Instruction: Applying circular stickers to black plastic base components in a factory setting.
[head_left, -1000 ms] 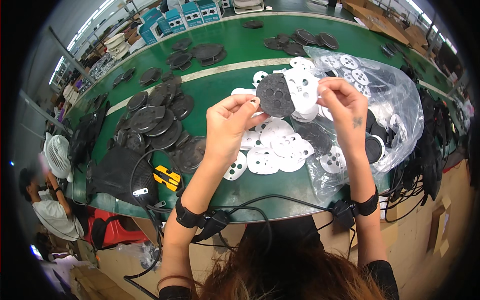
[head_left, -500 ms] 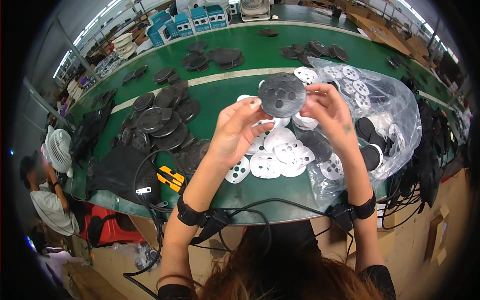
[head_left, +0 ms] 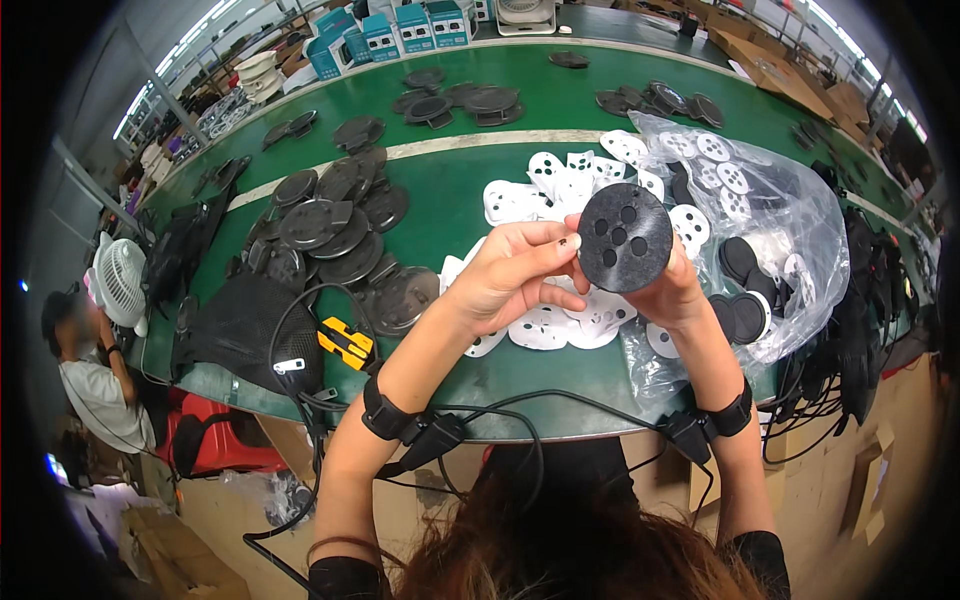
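Black disc (head_left: 632, 266), round and satin-sheened with punched holes, is held above white die-cut sheets (head_left: 573, 192) on a green worktable (head_left: 445, 195), the left hand (head_left: 515, 278) pinching its rim, the right hand (head_left: 673, 292) gripping from behind. Nearer the body than half a second earlier, it hides most right-hand fingers.

Through my remote feed I see a wide black strap (head_left: 383, 408) around the left forearm, bearing a chunky black box (head_left: 436, 439), and a matching black strap (head_left: 733, 414) and box (head_left: 686, 435) on the right. Slim black cables (head_left: 525, 391) trail from them. I also make out black sleeves (head_left: 757, 560), dark clothing (head_left: 570, 470) and long reddish-brown hair (head_left: 560, 562).
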Motion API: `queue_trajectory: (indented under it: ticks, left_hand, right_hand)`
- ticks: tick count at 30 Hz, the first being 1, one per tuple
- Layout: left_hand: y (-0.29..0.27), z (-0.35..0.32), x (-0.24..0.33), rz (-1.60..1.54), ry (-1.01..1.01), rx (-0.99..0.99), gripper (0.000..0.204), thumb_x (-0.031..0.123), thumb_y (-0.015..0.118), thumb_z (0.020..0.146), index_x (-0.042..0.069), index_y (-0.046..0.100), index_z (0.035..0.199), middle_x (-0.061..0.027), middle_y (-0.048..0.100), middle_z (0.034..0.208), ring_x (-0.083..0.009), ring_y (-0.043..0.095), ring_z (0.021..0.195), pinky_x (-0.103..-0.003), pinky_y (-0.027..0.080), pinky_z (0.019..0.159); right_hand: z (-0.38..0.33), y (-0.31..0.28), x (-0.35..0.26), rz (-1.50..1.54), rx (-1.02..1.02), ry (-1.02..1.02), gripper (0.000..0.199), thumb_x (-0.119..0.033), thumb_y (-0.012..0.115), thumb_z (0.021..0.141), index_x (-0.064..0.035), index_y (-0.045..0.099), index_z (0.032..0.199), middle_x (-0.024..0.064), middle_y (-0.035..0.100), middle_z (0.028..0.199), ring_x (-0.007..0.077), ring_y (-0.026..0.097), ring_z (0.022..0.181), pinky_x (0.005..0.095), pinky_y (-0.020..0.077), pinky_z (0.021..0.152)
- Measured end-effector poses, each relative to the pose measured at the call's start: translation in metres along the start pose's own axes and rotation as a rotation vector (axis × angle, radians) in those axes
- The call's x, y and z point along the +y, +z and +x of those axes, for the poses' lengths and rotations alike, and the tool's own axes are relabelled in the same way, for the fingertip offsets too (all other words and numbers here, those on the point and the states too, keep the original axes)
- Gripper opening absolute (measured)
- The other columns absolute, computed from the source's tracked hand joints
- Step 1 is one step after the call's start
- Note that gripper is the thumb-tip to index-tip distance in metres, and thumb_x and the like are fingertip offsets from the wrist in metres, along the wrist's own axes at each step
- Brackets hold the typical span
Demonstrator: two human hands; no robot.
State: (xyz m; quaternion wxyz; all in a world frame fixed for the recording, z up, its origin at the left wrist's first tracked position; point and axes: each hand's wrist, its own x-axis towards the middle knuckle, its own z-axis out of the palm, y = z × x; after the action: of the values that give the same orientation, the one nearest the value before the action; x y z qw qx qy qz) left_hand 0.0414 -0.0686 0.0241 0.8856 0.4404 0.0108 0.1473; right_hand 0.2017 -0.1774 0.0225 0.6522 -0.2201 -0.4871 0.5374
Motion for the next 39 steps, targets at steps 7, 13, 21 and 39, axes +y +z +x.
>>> queue_trajectory:
  ticks: [7, 13, 21, 39]
  left_hand:
    - [-0.002, 0.001, -0.003, -0.058, -0.004, -0.067, 0.025, 0.014, 0.056, 0.087, -0.005, 0.055, 0.104, -0.0104, 0.058, 0.091, -0.0173, 0.062, 0.078, -0.033, 0.057, 0.067]
    - [-0.004, 0.001, -0.002, -0.020, -0.008, -0.053, 0.026, 0.015, 0.053, 0.088, -0.006, 0.055, 0.104, -0.0116, 0.060, 0.095, -0.0172, 0.062, 0.081, -0.032, 0.057, 0.068]
    - [-0.005, 0.007, 0.007, 0.974, 0.179, 0.305, 0.016, 0.010, 0.058, 0.083, -0.002, 0.063, 0.093, -0.0076, 0.063, 0.081, -0.0133, 0.061, 0.067, -0.026, 0.050, 0.056]
    - [-0.106, -0.065, 0.092, 1.980, -0.469, 1.367, 0.060, 0.046, 0.070, 0.066, 0.026, 0.054, 0.120, -0.0172, 0.043, 0.128, -0.0384, 0.036, 0.121, -0.062, 0.023, 0.095]
  right_hand:
    - [-0.001, 0.006, 0.001, -0.004, 0.094, 0.046, 0.048, -0.028, 0.062, 0.078, 0.0073, 0.053, 0.109, 0.0142, 0.057, 0.105, 0.0208, 0.056, 0.094, 0.0341, 0.0466, 0.081]
    - [0.002, 0.011, 0.002, -0.035, 0.227, 0.038, 0.017, -0.011, 0.060, 0.080, 0.0009, 0.057, 0.092, 0.0076, 0.059, 0.084, 0.0136, 0.055, 0.069, 0.0282, 0.0456, 0.062]
    - [0.002, 0.010, -0.005, -0.042, 0.454, -0.045, 0.010, -0.010, 0.062, 0.080, -0.0031, 0.056, 0.077, -0.0021, 0.041, 0.056, 0.0078, 0.042, 0.051, 0.0241, 0.0395, 0.049]
    - [0.002, 0.019, -0.013, -0.109, 0.429, -0.085, 0.011, -0.010, 0.059, 0.082, -0.0043, 0.054, 0.074, -0.0024, 0.041, 0.056, 0.0066, 0.039, 0.049, 0.0231, 0.0394, 0.047]
